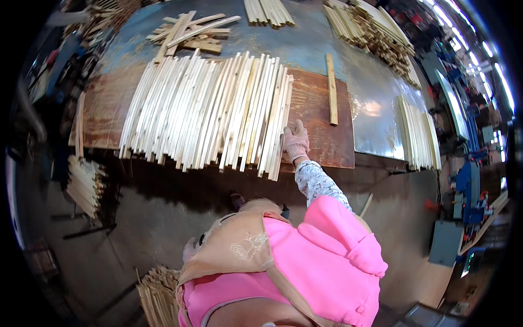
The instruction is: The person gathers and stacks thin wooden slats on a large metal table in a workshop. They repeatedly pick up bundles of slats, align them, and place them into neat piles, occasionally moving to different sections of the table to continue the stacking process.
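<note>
While the wide row of pale wooden slats [207, 111] already lies side by side across the brown board [321, 136], most of the laying-out looks done, with a bare strip of board left at its right; at the far left a small bundle of sticks [84, 185] sits below the surface's [305, 49] edge; the left hand is not in view; the right hand [296, 141], gloved, rests with fingers spread flat against the row's right edge, gripping nothing that shows; a single slat [332, 90] lies apart on the board just right of it; further right another stack of slats [418, 133] waits on the surface, well apart; a loose heap [188, 32] lies behind the row.
</note>
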